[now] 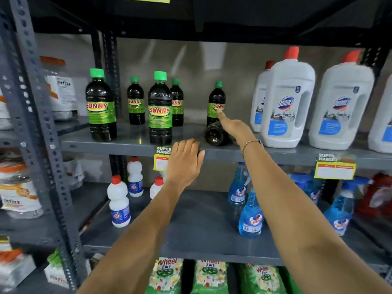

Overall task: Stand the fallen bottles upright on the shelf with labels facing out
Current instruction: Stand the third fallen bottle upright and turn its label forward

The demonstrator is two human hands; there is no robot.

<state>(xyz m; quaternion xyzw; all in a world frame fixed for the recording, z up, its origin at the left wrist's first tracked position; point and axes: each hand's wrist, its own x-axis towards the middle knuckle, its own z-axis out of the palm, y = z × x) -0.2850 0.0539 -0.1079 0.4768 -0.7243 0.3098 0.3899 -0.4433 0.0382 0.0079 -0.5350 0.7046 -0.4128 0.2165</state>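
Several dark Sunny bottles with green caps stand upright on the grey middle shelf point(131, 143); two large ones point(101, 107) point(160, 111) are at the front. One dark bottle point(214, 134) lies on its side, its base toward me. Behind it stands an upright Sunny bottle point(216, 98). My right hand point(231, 126) reaches over the fallen bottle, fingers extended, a fingertip at the upright bottle's label. My left hand point(185, 162) rests open on the shelf's front edge, left of the fallen bottle, holding nothing.
Large white Domex jugs point(286, 102) with red caps stand right of the fallen bottle. Below are small white bottles point(118, 202) and blue spray bottles point(251, 215). A perforated steel upright point(38, 115) rises at left. Price tags point(334, 168) hang off the shelf edge.
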